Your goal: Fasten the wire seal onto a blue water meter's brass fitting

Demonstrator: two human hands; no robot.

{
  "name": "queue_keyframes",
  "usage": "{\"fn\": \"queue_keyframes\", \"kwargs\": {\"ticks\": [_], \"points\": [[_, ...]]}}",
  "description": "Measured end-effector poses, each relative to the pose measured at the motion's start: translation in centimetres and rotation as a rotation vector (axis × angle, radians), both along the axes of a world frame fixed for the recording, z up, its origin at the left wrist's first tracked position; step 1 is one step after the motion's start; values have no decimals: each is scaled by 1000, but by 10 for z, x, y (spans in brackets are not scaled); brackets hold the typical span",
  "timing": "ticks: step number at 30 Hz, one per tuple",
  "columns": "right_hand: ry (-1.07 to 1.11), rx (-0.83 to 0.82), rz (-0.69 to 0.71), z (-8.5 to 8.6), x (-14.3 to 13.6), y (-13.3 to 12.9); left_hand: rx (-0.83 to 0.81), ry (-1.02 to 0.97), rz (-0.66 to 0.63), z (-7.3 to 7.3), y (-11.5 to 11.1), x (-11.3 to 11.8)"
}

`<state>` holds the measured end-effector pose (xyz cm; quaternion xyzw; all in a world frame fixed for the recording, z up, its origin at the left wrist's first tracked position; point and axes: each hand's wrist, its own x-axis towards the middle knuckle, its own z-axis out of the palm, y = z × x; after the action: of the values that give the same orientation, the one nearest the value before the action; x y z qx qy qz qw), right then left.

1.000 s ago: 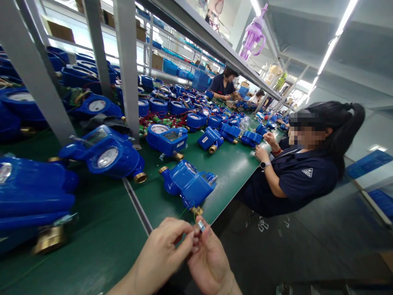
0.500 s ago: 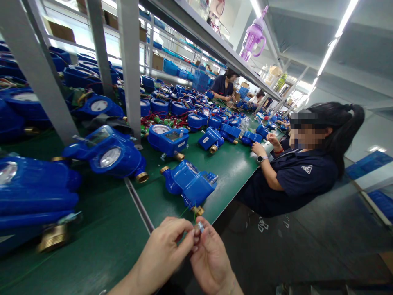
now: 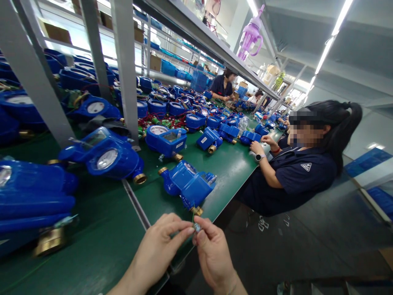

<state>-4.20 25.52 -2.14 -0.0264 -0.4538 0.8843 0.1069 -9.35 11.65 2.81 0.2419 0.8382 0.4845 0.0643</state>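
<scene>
- At the far left of the frame a big blue water meter (image 3: pixel 33 196) lies on the green table (image 3: pixel 101 241), with a brass fitting (image 3: pixel 49 241) at its lower end.
- A little to the right, in the middle left, a second blue meter (image 3: pixel 104 155) with a round dial rests beside a grey shelf post (image 3: pixel 125 69).
- In the lower centre the left hand (image 3: pixel 159 254) comes up from the bottom edge; its thumb and forefinger are pinched together at the tips, touching the small seal.
- The small seal (image 3: pixel 197 226), a tiny pale piece, sits between the fingertips of both hands, just below the brass end of the nearest blue meter (image 3: pixel 188 186), which lies near the table edge.
- The right hand (image 3: pixel 213 256) is just right of the left one; its fingertips close on the same seal.
- At the right of the frame a co-worker in a dark shirt (image 3: pixel 294 176) sits at the table, both hands on it.
- At the top, a purple bottle (image 3: pixel 250 37) hangs at the upper shelf.
</scene>
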Motion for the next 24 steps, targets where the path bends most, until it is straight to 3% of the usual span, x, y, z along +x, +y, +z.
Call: {"fn": "queue_keyframes", "kwargs": {"ticks": [4, 6, 9, 11, 16, 18, 21, 24], "points": [[67, 292, -24, -3, -1, 7, 278, -360, 29, 0, 4, -4], [69, 424, -19, 0, -1, 10, 388, -410, -2, -1, 5, -5], [81, 566, -5, 8, 0, 12, 383, -437, -47, -3, 4, -7], [81, 571, -6, 11, 1, 13, 344, -430, -63, -5, 3, -8], [77, 395, -7, 10, 2, 14, 303, -456, -119, -3, 3, -8], [69, 595, -62, 9, 4, 14, 276, -436, -107, 0, 3, -6], [105, 1041, -207, 7, 7, 12, 259, -355, -99, 2, 5, -4], [154, 1213, -288, 6, 10, 11, 260, -211, -81, 1, 5, -2]]}}
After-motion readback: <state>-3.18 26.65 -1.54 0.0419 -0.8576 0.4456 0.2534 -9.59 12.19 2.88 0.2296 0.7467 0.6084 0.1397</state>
